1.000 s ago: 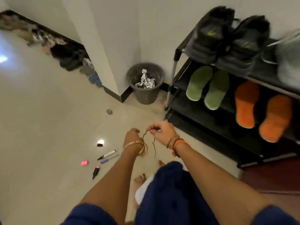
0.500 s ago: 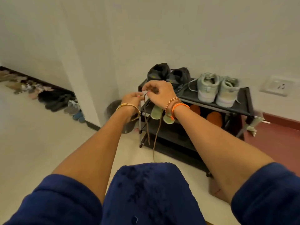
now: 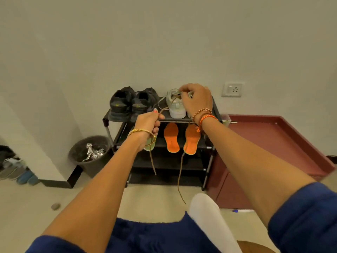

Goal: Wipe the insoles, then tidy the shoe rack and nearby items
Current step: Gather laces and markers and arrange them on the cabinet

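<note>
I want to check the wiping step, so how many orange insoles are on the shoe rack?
2. One orange insole and a second lie side by side on the shoe rack, on its second shelf, below the right hand. More may be hidden behind the arms.

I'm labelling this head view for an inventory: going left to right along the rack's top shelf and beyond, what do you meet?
Dark shoes → pale sneaker → right hand → wall socket
</note>
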